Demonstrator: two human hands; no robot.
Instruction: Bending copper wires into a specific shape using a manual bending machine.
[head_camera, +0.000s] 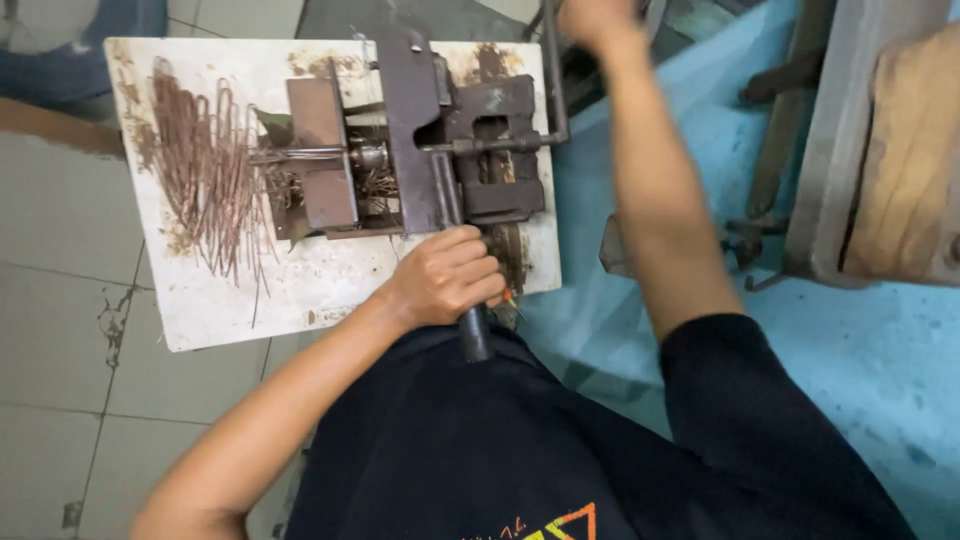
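Observation:
A rusty brown metal bending machine (420, 140) is fixed on a stained white board (220, 300). My left hand (450, 275) is closed around the dark lever handle (473, 335) that sticks out from the machine's front toward my body. My right hand (595, 18) reaches to the top edge of view and grips a thin metal rod (553, 70) that runs up from the machine's right side; its fingers are partly cut off. A pile of bent, hairpin-shaped brown wires (210, 170) lies on the board left of the machine.
The board stands over a grey tiled floor (60, 330). A light blue surface (850, 360) lies to the right, with a wooden and metal frame (880, 150) at the far right. A blue round object (60, 60) sits at top left.

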